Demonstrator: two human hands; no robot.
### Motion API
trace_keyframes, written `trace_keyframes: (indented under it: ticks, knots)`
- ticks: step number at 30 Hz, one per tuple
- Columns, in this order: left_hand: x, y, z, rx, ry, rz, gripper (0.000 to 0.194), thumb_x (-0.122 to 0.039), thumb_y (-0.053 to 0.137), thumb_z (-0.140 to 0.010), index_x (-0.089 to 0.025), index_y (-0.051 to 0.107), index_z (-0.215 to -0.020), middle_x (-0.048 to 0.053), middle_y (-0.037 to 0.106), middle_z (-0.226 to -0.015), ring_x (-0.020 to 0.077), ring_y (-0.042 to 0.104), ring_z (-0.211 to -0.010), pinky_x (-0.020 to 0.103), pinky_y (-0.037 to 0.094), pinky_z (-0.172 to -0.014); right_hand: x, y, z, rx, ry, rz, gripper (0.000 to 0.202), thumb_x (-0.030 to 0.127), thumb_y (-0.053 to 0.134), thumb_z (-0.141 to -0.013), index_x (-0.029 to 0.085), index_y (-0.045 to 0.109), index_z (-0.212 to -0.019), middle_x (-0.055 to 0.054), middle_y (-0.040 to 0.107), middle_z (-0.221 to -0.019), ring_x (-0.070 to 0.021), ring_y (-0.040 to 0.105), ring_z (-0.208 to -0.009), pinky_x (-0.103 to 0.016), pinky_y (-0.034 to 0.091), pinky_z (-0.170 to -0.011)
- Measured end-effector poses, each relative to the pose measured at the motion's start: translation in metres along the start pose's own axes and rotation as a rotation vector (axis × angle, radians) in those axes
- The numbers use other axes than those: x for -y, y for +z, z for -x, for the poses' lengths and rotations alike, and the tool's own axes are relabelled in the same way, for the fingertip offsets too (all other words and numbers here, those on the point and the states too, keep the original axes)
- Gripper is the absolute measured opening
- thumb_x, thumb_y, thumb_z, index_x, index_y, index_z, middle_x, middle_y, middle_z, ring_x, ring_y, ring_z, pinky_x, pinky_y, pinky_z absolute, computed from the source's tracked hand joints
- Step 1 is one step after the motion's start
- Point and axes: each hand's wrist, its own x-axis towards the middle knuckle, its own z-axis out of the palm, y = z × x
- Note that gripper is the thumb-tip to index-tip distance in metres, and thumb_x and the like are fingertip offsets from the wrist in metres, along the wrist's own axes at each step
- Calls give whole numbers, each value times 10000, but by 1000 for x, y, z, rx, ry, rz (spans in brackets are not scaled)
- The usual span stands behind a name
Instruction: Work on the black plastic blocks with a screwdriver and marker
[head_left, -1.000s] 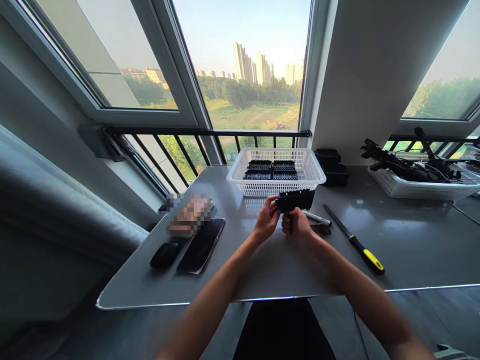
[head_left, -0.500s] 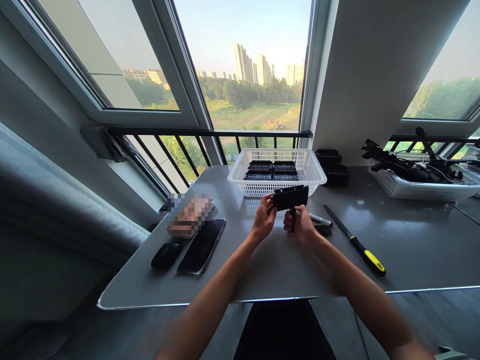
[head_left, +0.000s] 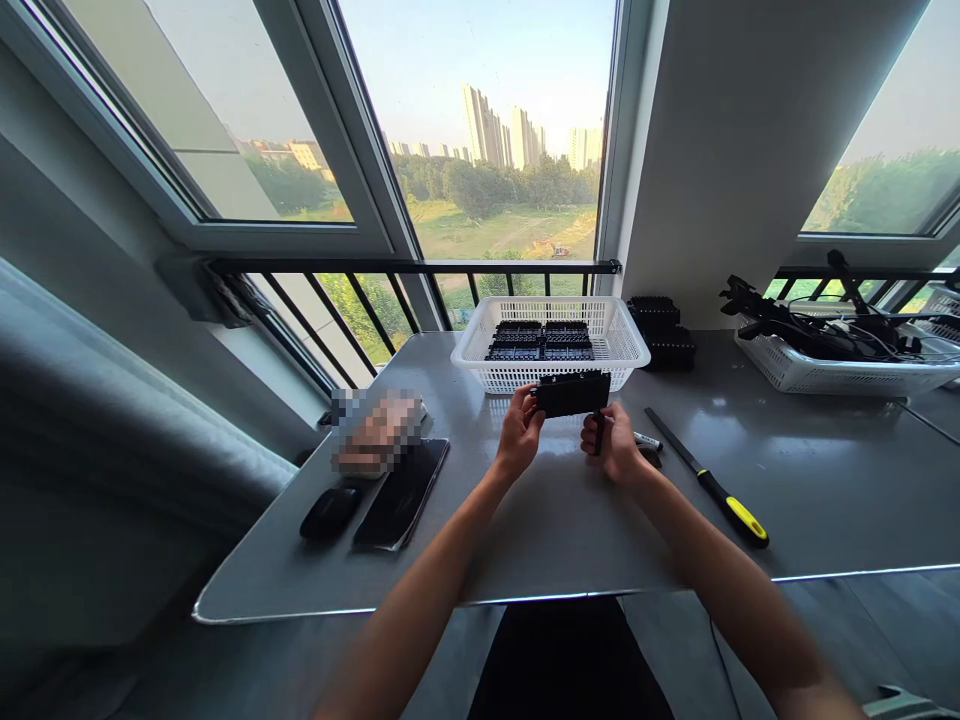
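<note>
My left hand (head_left: 519,436) grips the left end of a black rectangular plastic part (head_left: 573,396), which has small bumps along its top edge. The part is held up above the table, in front of a white basket. Closed around a short black stick-like tool (head_left: 598,434), my right hand (head_left: 618,446) is at the lower right corner of the part. The tool's upper end meets or nearly meets that edge; its exact kind is too dark to make out.
Similar black parts (head_left: 541,341) lie in the white basket (head_left: 551,378), with more stacked (head_left: 664,335) beside it. Right of my hands lie a marker (head_left: 648,441) and a file (head_left: 720,495) with a black-yellow handle. A phone (head_left: 403,495) and mouse (head_left: 330,513) are left. Another basket (head_left: 825,374) holds black cabled items.
My right hand has shifted right with the tool, from under the middle of the black part to its right corner. My left hand and the part have moved slightly left.
</note>
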Motion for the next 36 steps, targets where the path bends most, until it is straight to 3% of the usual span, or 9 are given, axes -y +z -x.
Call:
trace_keyframes:
  ticks: [7,12,17,20,24,29,36]
  knots:
    - [-1,1,1,17,2,-10,351,-200,531,-838,-214,454,-1181,64,642,-1031,174,623,-973,318,463,-879,2,0,2,13,-5,-3,226,415,359,-755,228,326,-631,52,288,-520,-105,254,-435,-210,135,-397]
    - [-2,1,0,-39,-27,-3,348,-196,548,-816,-209,469,-1154,64,650,-1030,177,624,-979,323,457,-899,2,0,2,81,-12,11,280,481,370,-773,225,353,-661,55,315,-543,-102,281,-452,-206,172,-400]
    - [-5,-1,-2,-93,-53,39,359,-218,570,-801,-208,472,-1146,68,660,-1028,186,635,-960,324,473,-875,0,3,1,117,-180,59,341,516,547,-726,224,370,-706,79,319,-562,-76,253,-456,-191,141,-401]
    - [-7,-3,-3,-131,-86,62,348,-234,594,-784,-205,490,-1114,59,670,-995,191,644,-932,327,480,-856,-3,2,0,-43,-430,127,392,428,698,-657,236,371,-754,99,324,-584,-65,252,-459,-188,167,-409]
    - [-9,-2,-2,-155,-119,93,334,-269,636,-759,-197,511,-1060,51,685,-940,199,653,-898,339,485,-847,-3,-3,-2,-296,-733,347,397,411,739,-663,244,487,-920,97,384,-598,-92,336,-501,-216,286,-467]
    - [-11,-1,-1,-139,-149,88,343,-308,678,-741,-190,529,-1027,35,685,-863,193,650,-841,329,486,-813,-3,-9,-6,-362,-788,577,318,487,702,-711,198,575,-744,54,420,-577,-117,358,-542,-264,307,-530]
    - [-10,3,1,-153,-112,39,320,-345,695,-745,-194,536,-978,14,668,-816,174,630,-774,286,483,-724,-3,-7,-5,-400,-827,564,375,499,757,-654,216,511,-634,51,418,-548,-121,328,-533,-270,280,-520]
